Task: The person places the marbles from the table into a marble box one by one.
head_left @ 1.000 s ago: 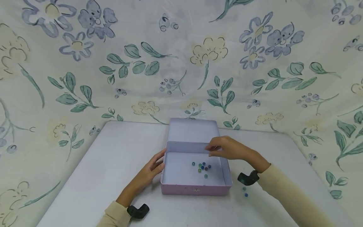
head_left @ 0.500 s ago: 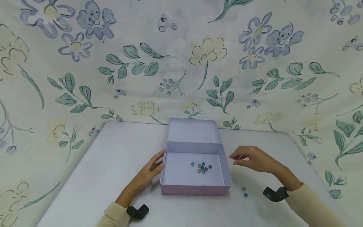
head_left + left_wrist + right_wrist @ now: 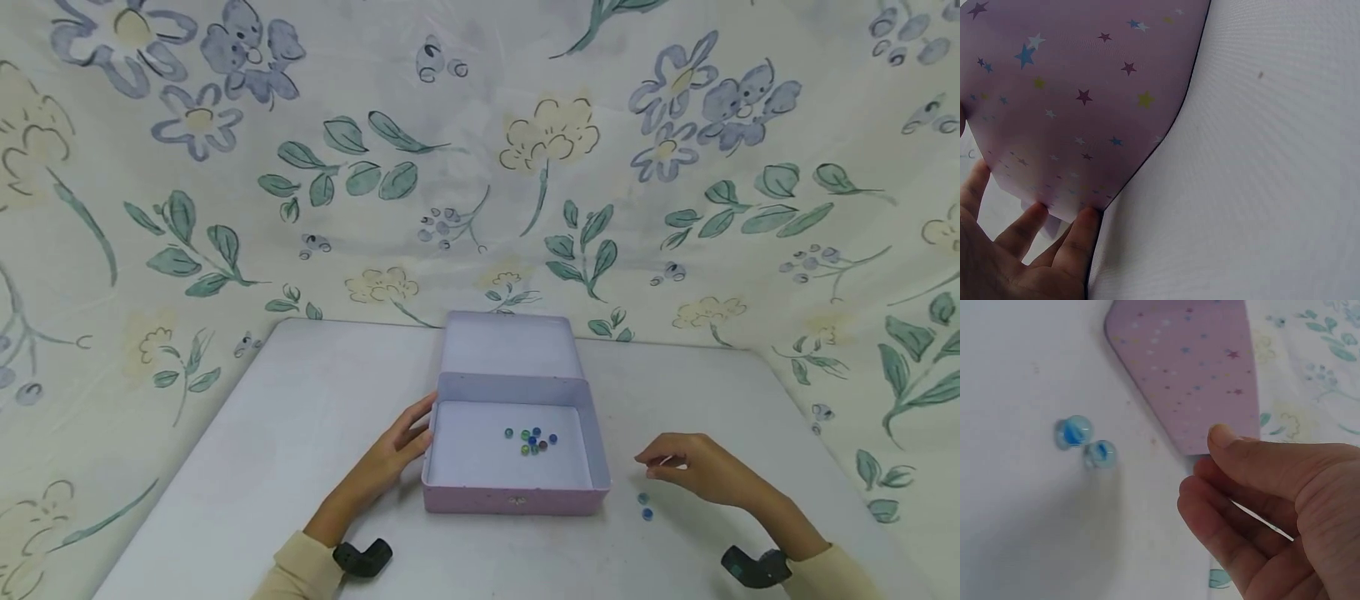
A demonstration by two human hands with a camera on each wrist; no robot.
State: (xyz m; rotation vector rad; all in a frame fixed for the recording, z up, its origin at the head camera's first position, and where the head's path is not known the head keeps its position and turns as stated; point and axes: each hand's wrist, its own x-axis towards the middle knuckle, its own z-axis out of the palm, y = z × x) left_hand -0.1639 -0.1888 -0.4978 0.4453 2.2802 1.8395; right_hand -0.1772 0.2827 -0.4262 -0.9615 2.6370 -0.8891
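A pink tin box [image 3: 517,500] with a pale lavender inside stands with its lid [image 3: 512,346] tipped back. Several glass marbles [image 3: 532,441] lie clustered on its floor, right of centre. My left hand [image 3: 390,457] touches the box's left side; in the left wrist view its extended fingertips [image 3: 1088,219] rest against the star-printed wall. To the right of the box, two bluish marbles, a paler one [image 3: 642,498] and a bluer one [image 3: 647,514], lie close together on the table. Just behind them hovers my right hand [image 3: 701,468], fingers loosely bent, with nothing between thumb and fingers.
A white table [image 3: 315,383] carries the box. Behind it and along both sides hangs a cloth [image 3: 480,167] printed with flowers and leaves. Each wrist wears a black camera mount, the left one [image 3: 363,557] and the right one [image 3: 756,567].
My right hand has moved from over the box out to the right and toward me, near the two loose marbles. One marble inside rolled back into the cluster. The left hand stayed put.
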